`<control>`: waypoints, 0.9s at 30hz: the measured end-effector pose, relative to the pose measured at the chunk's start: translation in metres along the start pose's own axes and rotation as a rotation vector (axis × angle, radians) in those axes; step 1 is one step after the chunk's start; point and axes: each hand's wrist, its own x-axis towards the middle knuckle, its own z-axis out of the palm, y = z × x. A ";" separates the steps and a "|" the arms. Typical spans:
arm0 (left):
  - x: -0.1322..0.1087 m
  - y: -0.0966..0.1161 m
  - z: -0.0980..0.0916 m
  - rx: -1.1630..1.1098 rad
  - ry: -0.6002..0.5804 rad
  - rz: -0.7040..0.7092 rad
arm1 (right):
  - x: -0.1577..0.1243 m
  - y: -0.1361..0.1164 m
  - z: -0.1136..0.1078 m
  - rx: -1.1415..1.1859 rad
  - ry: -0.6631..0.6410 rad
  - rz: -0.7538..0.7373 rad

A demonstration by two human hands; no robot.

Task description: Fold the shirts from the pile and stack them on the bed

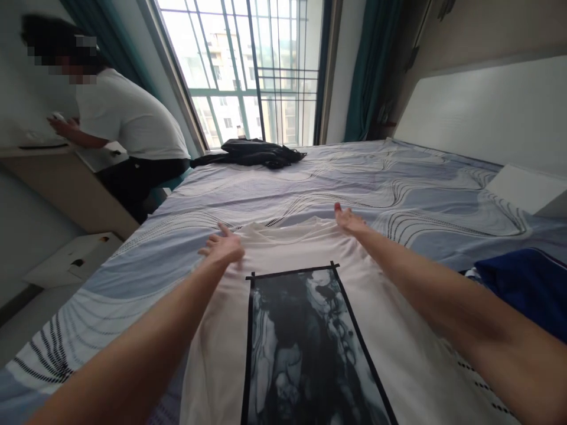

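Observation:
A white T-shirt (283,251) with a large dark print framed in black lies spread out on the bed, its collar pointing away from me. At its left shoulder edge is my left hand (222,245), fingers spread, slightly blurred. My right hand (349,221) rests at the shirt's right shoulder, its fingers stretched outward. Neither hand appears to grip the cloth. The shirt's lower part runs out of view at the bottom, and my right forearm covers some of its right side.
The bed (345,177) has a patterned blue-grey sheet. Black clothing (252,154) lies at its far edge, a blue garment (527,283) at the right, near a white box (527,189). A person in a white top (137,118) bends over a desk (39,153) at left.

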 end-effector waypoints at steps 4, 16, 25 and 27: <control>-0.115 0.030 0.022 -0.092 0.109 0.604 | -0.143 -0.039 0.013 0.004 -0.026 -0.337; -0.318 -0.048 0.036 0.013 0.148 0.519 | -0.323 -0.003 -0.010 0.009 -0.195 -0.300; -0.422 -0.161 0.036 0.022 0.140 0.194 | -0.427 0.088 -0.041 -0.204 0.065 -0.013; -0.435 -0.177 0.035 -0.058 0.158 0.105 | -0.446 0.104 -0.049 -0.240 0.124 0.180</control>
